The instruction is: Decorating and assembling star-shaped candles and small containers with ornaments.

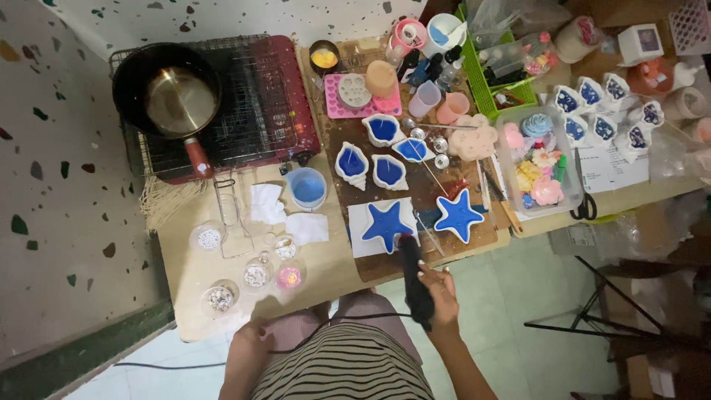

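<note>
Head view, looking straight down on a low table [185, 259] against a speckled wall.

The right hand [442, 292], at about 5 o'clock from the table's middle, has its fingers clamped round the handle of a black heat gun [415, 278]. The gun's nozzle points toward 12 o'clock and sits just at the lower edge of a star mould [386, 224] filled with blue, which rests on a white sheet on the wooden board [355, 133]. A black cord runs from the gun toward 8 o'clock across the person's lap.

The left hand [252, 333] is at 7 o'clock, low by the table's near edge; whether its fingers are apart or together I cannot tell, and nothing shows in it.

A second star mould [458, 215] lies just at 3 o'clock of the first. At 12 o'clock of them sit three shell moulds [370, 152], also blue inside. A blue cup [306, 187] stands at 10 o'clock of the first star, off the board.

At 10 o'clock on the table, a black pot [167, 92] with a red handle rests on a red stove [281, 96] under a wire rack. Small glass dishes [255, 275] of beads cluster at 8 o'clock. A clear tub [574, 200] of pastel pieces stands at 2 o'clock, with scissors [585, 204] beside it.
</note>
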